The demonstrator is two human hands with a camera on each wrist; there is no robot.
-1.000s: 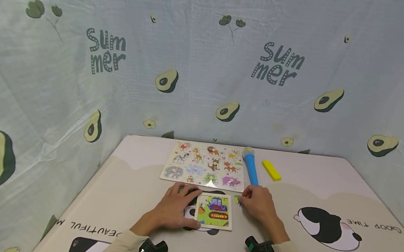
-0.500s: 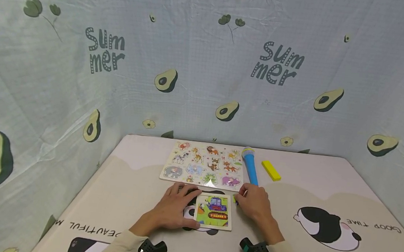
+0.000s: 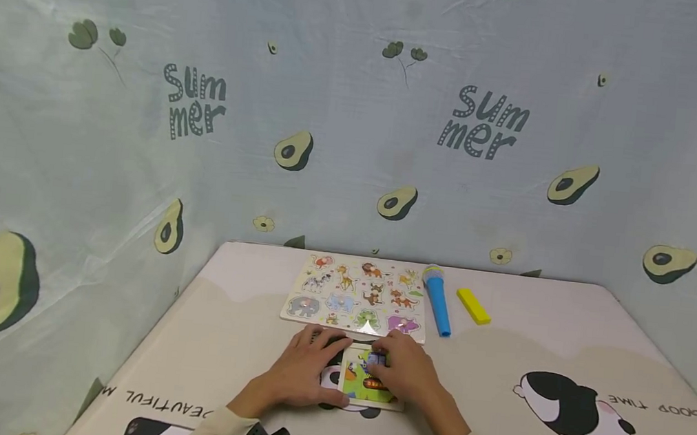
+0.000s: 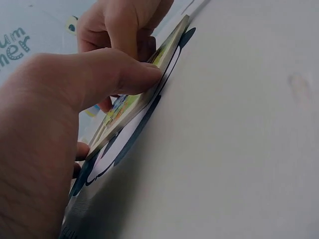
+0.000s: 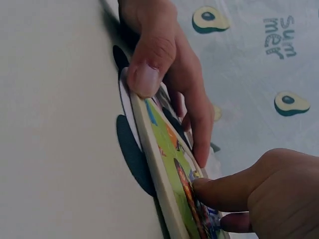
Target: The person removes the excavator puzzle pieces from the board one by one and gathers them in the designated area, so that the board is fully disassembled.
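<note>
A small wooden-framed jigsaw puzzle [image 3: 358, 388] with a tractor picture lies flat on the table in the head view. My left hand [image 3: 304, 372] grips its left side, the thumb [image 5: 147, 79] on the near edge and the fingers toward the far edge. Over the puzzle's upper right part, my right hand [image 3: 412, 372] pinches a small puzzle piece, mostly hidden under its fingers. The right thumb [image 5: 212, 191] comes down on the picture in the right wrist view, close to blue parts. Both hands also appear around the puzzle's edge [image 4: 124, 124] in the left wrist view.
Behind the hands lies a larger animal puzzle board [image 3: 357, 293]. To its right are a blue toy microphone [image 3: 438, 305] and a yellow block [image 3: 473, 306]. A printed cloth [image 3: 358, 108] hangs along the table's far side.
My right hand has moved left from beside the puzzle onto its upper right part, and the green piece at its fingertips is now hidden. My left hand keeps its grip on the frame.
</note>
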